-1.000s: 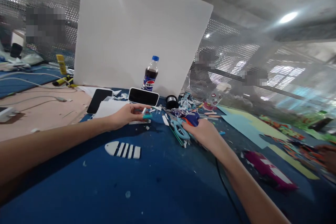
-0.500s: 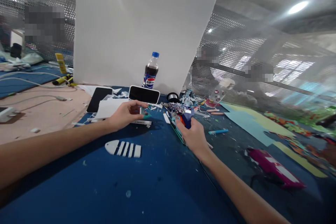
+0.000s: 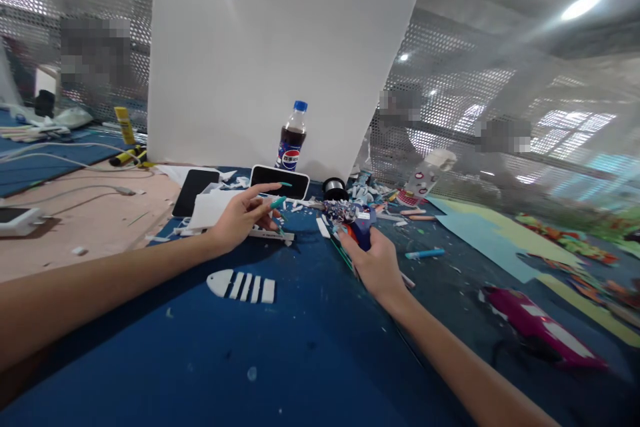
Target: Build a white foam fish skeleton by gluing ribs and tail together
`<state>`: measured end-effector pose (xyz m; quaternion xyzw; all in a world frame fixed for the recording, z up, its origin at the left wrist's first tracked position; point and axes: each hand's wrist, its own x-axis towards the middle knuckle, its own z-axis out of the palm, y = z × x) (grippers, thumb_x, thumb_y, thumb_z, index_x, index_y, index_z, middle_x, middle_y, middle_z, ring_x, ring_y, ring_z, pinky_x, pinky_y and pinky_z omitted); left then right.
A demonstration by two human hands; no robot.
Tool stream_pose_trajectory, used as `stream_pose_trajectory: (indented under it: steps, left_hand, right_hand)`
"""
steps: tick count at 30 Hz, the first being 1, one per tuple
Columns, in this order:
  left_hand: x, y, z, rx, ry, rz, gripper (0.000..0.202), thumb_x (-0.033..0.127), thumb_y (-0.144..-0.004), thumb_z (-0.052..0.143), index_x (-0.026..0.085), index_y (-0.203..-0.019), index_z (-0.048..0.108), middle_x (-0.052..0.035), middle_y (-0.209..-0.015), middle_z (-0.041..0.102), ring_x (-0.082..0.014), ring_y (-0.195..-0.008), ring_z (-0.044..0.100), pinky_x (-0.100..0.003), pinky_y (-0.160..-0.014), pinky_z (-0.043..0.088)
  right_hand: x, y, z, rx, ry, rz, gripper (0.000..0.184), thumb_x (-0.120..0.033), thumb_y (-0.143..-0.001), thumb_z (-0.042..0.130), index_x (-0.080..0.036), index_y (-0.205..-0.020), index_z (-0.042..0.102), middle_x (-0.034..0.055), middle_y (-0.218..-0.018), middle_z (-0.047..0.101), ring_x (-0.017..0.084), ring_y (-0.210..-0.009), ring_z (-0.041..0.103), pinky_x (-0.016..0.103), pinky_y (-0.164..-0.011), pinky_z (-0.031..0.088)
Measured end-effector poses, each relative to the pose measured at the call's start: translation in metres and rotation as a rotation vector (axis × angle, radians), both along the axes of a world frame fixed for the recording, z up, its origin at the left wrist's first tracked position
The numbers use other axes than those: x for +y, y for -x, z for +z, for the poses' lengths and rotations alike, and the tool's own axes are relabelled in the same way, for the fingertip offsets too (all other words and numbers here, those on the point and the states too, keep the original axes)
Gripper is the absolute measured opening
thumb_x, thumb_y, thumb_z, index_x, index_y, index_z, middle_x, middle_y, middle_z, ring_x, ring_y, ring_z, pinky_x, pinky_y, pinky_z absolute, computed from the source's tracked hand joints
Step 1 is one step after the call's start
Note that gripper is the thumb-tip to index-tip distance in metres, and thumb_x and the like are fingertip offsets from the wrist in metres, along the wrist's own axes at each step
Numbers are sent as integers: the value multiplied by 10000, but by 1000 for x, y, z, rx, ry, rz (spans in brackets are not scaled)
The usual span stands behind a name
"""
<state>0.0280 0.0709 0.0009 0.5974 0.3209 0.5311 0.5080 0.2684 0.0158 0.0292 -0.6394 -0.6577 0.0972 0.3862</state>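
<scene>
My left hand (image 3: 239,221), with long teal nails, hovers over the stack of white sheets (image 3: 213,205); its fingers are spread and I see nothing between them. A white ruler-like strip (image 3: 280,235) lies just under it. My right hand (image 3: 381,265) is wrapped around the handle of a blue glue gun (image 3: 364,227) with an orange trigger. Its nozzle end points left and is coated in silvery scraps. On the blue table nearer to me lies a white fish-shaped head piece (image 3: 220,282), with several separate white strips (image 3: 254,288) in a row to its right.
A phone (image 3: 280,181) leans before a cola bottle (image 3: 293,137) and a white board (image 3: 280,47). Another phone (image 3: 196,192) lies left. Beyond the glue gun are a wire spool (image 3: 335,188) and foam scraps. At right: a blue pen (image 3: 425,253), coloured sheets (image 3: 490,243), a magenta pouch (image 3: 543,327).
My left fingers have spread from a pinch on a small white piece, which I no longer see in them. My right hand still grips the glue gun. The view has shifted slightly.
</scene>
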Motion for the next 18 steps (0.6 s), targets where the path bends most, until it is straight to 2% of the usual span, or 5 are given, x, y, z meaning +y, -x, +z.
stream_pose_trajectory:
  steps: [5, 8, 10, 14, 18]
  left_hand:
    - [4, -1, -5, 15, 25, -11, 472, 197, -776, 646, 171, -1238, 556, 7, -704, 637, -155, -705, 687, -293, -736, 568]
    - [6, -1, -7, -2, 33, -20, 513, 176, -767, 652, 181, -1267, 537, -16, -824, 677, -151, -742, 689, -304, -780, 566]
    - [6, -1, -8, -8, 47, -38, 528, 173, -764, 652, 183, -1278, 532, -30, -875, 696, -147, -745, 689, -303, -779, 568]
    - [3, -1, -8, 74, 48, -53, 560, 208, -762, 654, 159, -1304, 520, -24, -754, 703, -154, -697, 685, -295, -723, 579]
    - [-2, -3, -9, 165, -49, -23, 490, 239, -711, 695, 161, -1190, 622, -46, -835, 725, -163, -713, 676, -309, -728, 577]
  right_hand:
    - [2, -1, 0, 15, 1, -20, 331, -511, -738, 535, -212, -622, 454, -11, -504, 507, 137, -483, 459, 272, -491, 329]
    - [2, -1, 0, 26, 19, -12, 331, -512, -740, 534, -214, -621, 455, -18, -478, 498, 132, -460, 448, 270, -483, 328]
    - [2, -1, -1, 15, -7, -14, 330, -510, -734, 539, -214, -612, 458, -12, -485, 509, 135, -470, 458, 272, -487, 337]
    - [-1, 0, -2, 44, 16, -5, 318, -503, -740, 549, -216, -635, 461, -21, -449, 507, 134, -419, 474, 273, -458, 360]
    - [-3, 2, 0, 169, 104, 11, 324, -519, -744, 561, -219, -687, 455, -33, -388, 500, 145, -326, 482, 268, -381, 375]
